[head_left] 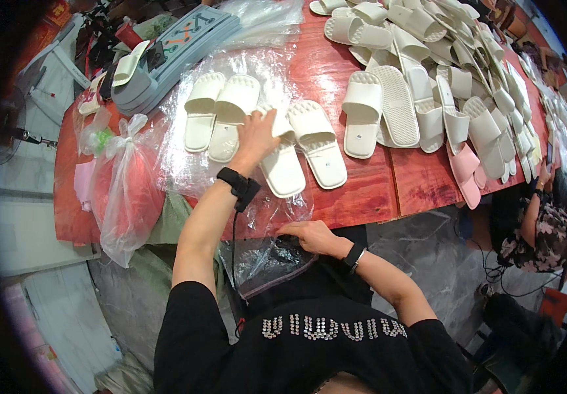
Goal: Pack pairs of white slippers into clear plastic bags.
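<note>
Find the left hand (255, 139) laid over the strap of a white slipper (283, 171), fingers partly bent; cannot tell from above whether grasping or merely resting; find that slipper third from the left in a row of four on the red bench (362, 200), insole upward, heel toward the near edge; see the right hand (311, 236) closed on a clear bag (257, 262) at that edge, film drooping below.

For clean handling, probably best to take strap and sole together rather than strap alone; keep clear of the left pair of slippers (199, 134), close by; hold the film taut, so as not to let it cling or crease.

Mind the cable (234, 249) hanging from the black wrist device (239, 187), near the film and likely to snag; watch the plastic sheets (267, 72) under the left pair, likely to slide; to the left, note a knotted bag (126, 197) with red contents and a grey case (159, 85); to the right, a heap of white slippers (421, 49), hemming in that side, with pink slippers (464, 169) at the near edge.
</note>
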